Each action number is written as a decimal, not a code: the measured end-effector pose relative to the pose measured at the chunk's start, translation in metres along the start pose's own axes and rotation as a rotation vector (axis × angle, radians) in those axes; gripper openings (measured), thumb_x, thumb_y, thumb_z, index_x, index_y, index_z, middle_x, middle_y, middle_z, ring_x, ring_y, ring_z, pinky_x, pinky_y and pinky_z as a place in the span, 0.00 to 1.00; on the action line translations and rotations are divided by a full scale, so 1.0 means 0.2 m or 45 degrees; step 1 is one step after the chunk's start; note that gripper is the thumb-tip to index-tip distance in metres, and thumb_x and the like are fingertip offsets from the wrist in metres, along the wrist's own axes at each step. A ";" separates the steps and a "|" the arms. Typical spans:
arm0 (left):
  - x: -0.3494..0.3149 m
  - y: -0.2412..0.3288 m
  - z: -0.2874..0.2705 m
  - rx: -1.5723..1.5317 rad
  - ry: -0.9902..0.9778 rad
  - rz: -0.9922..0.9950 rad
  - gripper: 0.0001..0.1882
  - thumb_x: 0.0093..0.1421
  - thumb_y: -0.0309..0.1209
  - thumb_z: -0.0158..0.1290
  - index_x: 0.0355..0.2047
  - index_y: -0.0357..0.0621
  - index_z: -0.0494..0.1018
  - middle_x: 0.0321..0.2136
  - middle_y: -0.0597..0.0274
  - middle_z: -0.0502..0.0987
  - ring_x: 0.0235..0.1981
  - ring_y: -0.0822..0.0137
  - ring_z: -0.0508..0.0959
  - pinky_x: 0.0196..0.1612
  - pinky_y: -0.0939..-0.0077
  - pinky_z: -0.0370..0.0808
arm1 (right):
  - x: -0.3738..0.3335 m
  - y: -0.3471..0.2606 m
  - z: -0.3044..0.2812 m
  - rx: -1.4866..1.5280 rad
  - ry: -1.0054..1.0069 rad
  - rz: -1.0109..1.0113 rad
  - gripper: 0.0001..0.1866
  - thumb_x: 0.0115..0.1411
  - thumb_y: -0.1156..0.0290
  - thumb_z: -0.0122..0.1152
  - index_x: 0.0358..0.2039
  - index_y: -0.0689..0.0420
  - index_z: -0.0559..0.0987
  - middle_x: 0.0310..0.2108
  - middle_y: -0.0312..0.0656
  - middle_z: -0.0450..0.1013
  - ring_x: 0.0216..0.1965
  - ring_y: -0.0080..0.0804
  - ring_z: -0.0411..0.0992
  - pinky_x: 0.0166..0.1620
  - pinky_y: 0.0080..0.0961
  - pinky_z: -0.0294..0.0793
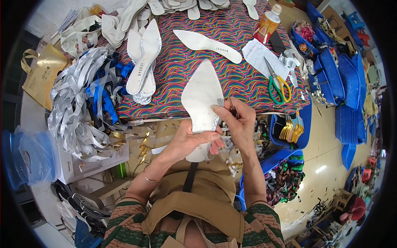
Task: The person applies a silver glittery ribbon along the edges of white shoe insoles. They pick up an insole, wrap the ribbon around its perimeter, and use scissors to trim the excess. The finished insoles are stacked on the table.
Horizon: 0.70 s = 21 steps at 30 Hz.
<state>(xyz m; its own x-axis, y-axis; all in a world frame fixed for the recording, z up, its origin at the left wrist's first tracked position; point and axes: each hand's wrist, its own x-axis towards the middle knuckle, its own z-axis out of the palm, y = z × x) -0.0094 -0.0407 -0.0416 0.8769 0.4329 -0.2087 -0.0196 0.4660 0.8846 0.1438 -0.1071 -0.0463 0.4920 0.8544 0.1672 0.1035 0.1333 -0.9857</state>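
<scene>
A white pointed shoe insole is held in front of me, its toe pointing away over the table's near edge. Silver glitter strip runs along part of its right edge. My left hand grips the insole near the heel, thumb across its face. My right hand pinches the right edge at the waist, thumb on top. Something small and dark shows by its fingers, too unclear to name. Beyond lies a loose white insole. A stack of silver-edged insoles sits to the left.
Scissors with green and yellow handles lie on a paper sheet, near a bottle. Silver ribbon strips hang over the table's left side. More insoles are piled at the back. Blue bins stand to the right.
</scene>
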 end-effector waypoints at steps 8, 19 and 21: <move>0.06 0.18 -0.05 -0.220 0.409 0.197 0.11 0.59 0.27 0.56 0.39 0.34 0.71 0.25 0.50 0.79 0.21 0.63 0.80 0.24 0.71 0.78 | -0.20 -0.02 0.04 -0.129 -0.258 0.082 0.09 0.57 0.74 0.62 0.39 0.61 0.80 0.18 0.34 0.69 0.20 0.18 0.63 0.23 0.21 0.61; 0.07 0.19 -0.02 -0.774 0.338 0.485 0.06 0.67 0.31 0.48 0.41 0.44 0.68 0.20 0.68 0.64 0.17 0.73 0.62 0.21 0.73 0.62 | -0.45 0.00 0.11 -0.623 -0.031 -0.391 0.09 0.59 0.76 0.58 0.41 0.62 0.79 0.17 0.41 0.67 0.14 0.35 0.64 0.20 0.28 0.63; 0.07 0.16 -0.03 -0.787 0.275 0.593 0.06 0.67 0.31 0.46 0.42 0.45 0.67 0.20 0.69 0.63 0.18 0.73 0.63 0.22 0.73 0.63 | -0.43 0.04 0.12 -0.571 0.029 -0.378 0.09 0.60 0.75 0.59 0.41 0.63 0.79 0.16 0.37 0.68 0.14 0.29 0.64 0.19 0.25 0.62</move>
<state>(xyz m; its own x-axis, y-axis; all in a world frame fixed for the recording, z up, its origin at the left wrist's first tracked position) -0.0007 -0.0147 -0.0199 0.6024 0.7982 -0.0070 -0.6781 0.5164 0.5230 0.0814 -0.1680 -0.0700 0.4034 0.8010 0.4423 0.5976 0.1355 -0.7903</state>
